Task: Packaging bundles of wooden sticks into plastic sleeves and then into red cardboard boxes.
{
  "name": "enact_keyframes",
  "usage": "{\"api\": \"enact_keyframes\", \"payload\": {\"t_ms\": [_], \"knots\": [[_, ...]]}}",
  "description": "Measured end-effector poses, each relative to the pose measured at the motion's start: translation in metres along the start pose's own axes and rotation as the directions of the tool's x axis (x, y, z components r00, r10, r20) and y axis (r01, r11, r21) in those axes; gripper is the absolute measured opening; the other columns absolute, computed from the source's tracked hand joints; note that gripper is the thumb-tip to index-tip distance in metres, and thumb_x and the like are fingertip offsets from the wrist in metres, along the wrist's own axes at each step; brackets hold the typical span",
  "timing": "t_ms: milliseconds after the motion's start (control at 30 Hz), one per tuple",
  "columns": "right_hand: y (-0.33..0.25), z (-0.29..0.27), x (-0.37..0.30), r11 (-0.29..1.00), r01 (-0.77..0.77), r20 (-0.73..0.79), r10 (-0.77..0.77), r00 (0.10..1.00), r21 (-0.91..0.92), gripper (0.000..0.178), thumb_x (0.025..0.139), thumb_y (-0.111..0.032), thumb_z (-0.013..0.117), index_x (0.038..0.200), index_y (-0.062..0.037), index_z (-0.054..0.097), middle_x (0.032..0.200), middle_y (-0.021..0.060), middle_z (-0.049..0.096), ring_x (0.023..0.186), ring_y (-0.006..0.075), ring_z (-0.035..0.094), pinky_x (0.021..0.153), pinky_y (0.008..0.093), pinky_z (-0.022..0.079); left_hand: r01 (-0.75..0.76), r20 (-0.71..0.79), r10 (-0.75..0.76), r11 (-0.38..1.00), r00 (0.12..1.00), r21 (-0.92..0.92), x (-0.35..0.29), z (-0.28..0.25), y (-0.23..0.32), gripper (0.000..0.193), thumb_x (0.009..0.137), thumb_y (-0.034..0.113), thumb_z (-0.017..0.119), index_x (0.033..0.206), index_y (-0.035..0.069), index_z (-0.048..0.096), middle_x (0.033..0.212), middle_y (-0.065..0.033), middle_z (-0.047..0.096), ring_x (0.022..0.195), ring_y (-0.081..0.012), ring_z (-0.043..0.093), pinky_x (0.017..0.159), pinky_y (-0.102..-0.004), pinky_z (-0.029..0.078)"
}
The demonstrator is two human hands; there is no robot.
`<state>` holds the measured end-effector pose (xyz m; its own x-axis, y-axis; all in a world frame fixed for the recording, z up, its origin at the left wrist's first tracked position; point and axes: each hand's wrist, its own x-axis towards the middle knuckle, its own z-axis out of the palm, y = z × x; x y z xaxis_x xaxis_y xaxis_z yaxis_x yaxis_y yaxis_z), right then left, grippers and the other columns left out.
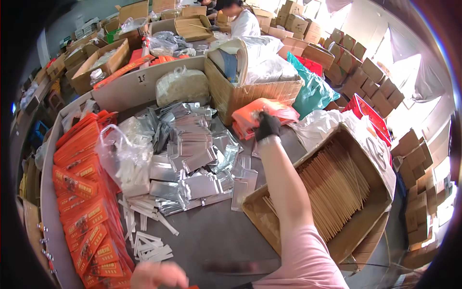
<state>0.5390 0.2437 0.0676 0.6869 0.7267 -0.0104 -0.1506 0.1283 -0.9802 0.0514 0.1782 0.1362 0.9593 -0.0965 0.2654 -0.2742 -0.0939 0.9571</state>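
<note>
My right hand [268, 126], in a black glove, reaches far forward with its fingers curled onto the top of a stack of orange packets [288, 111]. At the lower edge is my bare left hand [159, 275], smeared by motion; a sliver of orange shows beside it, and its grip cannot be made out. Nearest to that hand lie loose white strips [151, 248]. A heap of flat silver sachets [192, 161] covers the middle of the table, next to a clear plastic bag of white pieces [132, 164]. Rows of orange printed packets [86, 207] overlap along the left side.
A carton of thin wooden sticks [332, 192] stands under my right forearm. Behind the orange stack is a carton [260, 94] with plastic wrapping, beside a teal bag [310, 86]. A grey partition [125, 89] edges the table. Another person [244, 23] works farther back among cartons.
</note>
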Motion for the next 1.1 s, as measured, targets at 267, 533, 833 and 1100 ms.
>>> {"api": "enact_keyframes", "payload": {"t_ms": [267, 533, 833, 1100], "knots": [[-0.031, -0.008, -0.367, 0.961, -0.274, 0.446, 0.230, 0.865, 0.036, 0.051, 0.095, -0.015, 0.062, 0.140, -0.0002, 0.045, 0.113, 0.0062, 0.061, 0.095, 0.0146, 0.064, 0.080, 0.0307, 0.055, -0.279, -0.685, -0.458, 0.676, 0.567, -0.682, 0.056, 0.059, -0.073, 0.063, 0.097, 0.031, 0.062, 0.148, 0.004, 0.034, 0.126, -0.0084, 0.059, 0.109, -0.0211, 0.060, 0.096, -0.0359, 0.048], [0.022, -0.033, -0.465, 0.975, 0.056, 0.552, 0.075, 0.830, -0.217, 0.048, 0.097, -0.005, 0.056, 0.144, -0.0016, 0.044, 0.134, 0.0132, 0.055, 0.120, 0.0197, 0.054, 0.098, 0.0320, 0.046, -0.258, -0.806, -0.462, 0.782, 0.371, -0.567, 0.027, 0.173, -0.077, 0.043, 0.094, -0.001, 0.059, 0.134, 0.007, 0.044, 0.124, -0.0070, 0.061, 0.111, -0.0183, 0.062, 0.095, -0.0354, 0.052], [-0.029, -0.022, -0.458, 0.739, 0.561, 0.502, -0.348, 0.792, -0.373, 0.004, 0.091, 0.000, 0.061, 0.094, 0.0015, 0.060, 0.093, 0.0082, 0.062, 0.089, 0.0184, 0.062, 0.079, 0.0315, 0.049, -0.234, -0.758, -0.440, 0.769, 0.481, -0.594, 0.028, 0.178, -0.058, 0.035, 0.093, 0.007, 0.065, 0.125, 0.001, 0.053, 0.120, -0.0086, 0.065, 0.105, -0.0180, 0.065, 0.092, -0.0343, 0.052], [0.001, -0.110, -0.490, 0.819, 0.036, 0.432, 0.264, 0.862, -0.572, 0.006, 0.093, -0.009, 0.058, 0.093, -0.0032, 0.057, 0.084, 0.0007, 0.057, 0.081, 0.0107, 0.053, 0.073, 0.0265, 0.044, -0.314, -0.850, -0.399, 0.804, 0.344, -0.505, 0.023, 0.175, -0.076, 0.033, 0.092, 0.004, 0.065, 0.123, 0.005, 0.055, 0.115, -0.0046, 0.066, 0.103, -0.0163, 0.064, 0.093, -0.0336, 0.051]]}}
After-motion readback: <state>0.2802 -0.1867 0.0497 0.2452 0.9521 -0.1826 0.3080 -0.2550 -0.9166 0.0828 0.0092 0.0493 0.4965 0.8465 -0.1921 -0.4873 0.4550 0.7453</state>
